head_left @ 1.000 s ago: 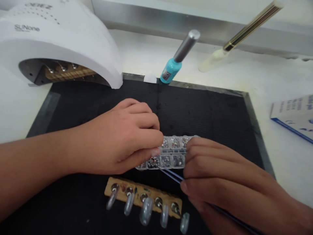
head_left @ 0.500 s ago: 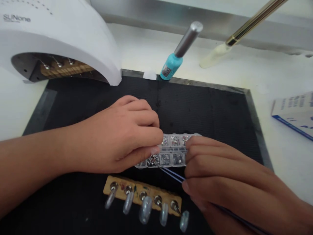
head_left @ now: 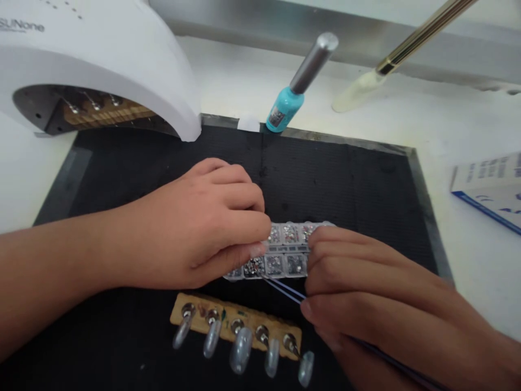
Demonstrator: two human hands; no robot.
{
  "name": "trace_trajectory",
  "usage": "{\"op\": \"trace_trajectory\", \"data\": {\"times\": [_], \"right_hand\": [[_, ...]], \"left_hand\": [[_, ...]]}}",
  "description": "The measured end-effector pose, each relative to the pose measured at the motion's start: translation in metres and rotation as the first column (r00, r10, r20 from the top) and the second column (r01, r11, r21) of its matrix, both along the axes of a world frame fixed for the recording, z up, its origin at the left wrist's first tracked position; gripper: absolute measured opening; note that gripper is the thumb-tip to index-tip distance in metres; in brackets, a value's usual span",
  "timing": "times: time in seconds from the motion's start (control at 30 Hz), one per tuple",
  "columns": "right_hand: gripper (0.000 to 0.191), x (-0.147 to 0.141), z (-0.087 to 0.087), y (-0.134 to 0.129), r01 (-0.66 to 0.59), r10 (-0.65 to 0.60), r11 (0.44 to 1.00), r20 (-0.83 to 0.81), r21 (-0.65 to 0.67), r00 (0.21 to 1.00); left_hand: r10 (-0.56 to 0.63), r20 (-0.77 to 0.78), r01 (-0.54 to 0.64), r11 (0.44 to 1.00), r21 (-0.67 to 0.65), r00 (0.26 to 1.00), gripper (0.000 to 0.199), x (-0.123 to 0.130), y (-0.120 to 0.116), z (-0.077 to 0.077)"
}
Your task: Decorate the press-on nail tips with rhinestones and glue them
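Left hand (head_left: 223, 228) curled over box (head_left: 287, 249), can't tell if gripping; right hand (head_left: 360, 285) pinching tweezers (head_left: 290, 289), tips at near-row stones (head_left: 254, 266), nail rack (head_left: 249, 320) nearer.

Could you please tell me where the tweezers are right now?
In the head view, the tweezers are in the right hand, just right of centre; their tips are at the near edge of the clear compartment case, beyond the wooden strip.
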State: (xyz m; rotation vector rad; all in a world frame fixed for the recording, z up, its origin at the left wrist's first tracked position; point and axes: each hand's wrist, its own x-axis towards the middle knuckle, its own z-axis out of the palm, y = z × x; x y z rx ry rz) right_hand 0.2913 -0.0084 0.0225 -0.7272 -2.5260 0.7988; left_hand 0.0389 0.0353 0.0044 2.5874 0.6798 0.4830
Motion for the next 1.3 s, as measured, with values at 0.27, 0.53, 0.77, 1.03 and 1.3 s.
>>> {"op": "trace_trajectory", "data": {"times": [0.27,0.53,0.77,1.03,1.3], "right_hand": [[0.024,0.001,0.000,0.002,-0.012,0.012,1.000,-0.010,-0.001,1.000],[0.025,-0.002,0.005,0.003,0.039,-0.041,0.999,-0.082,-0.031,0.996],[0.024,0.001,0.006,0.003,0.041,-0.051,0.994,-0.106,-0.099,0.993],[0.014,-0.015,-0.001,0.003,0.072,-0.085,0.996,-0.263,-0.059,0.961],[0.014,-0.031,0.012,-0.002,-0.018,-0.021,0.988,-0.252,-0.153,0.967]], "left_hand": [[0.003,-0.004,-0.002,1.000,0.006,1.000,0.025,-0.001,0.000,0.000],[0.007,0.009,-0.006,1.000,-0.002,1.000,0.028,0.001,0.000,-0.001],[0.010,0.013,-0.010,1.000,0.002,1.000,0.027,0.001,0.000,-0.001],[0.009,0.027,-0.010,1.000,0.015,1.000,0.028,0.001,0.002,-0.001],[0.006,0.037,-0.008,0.999,0.045,0.999,0.027,0.000,0.004,-0.003]]}}
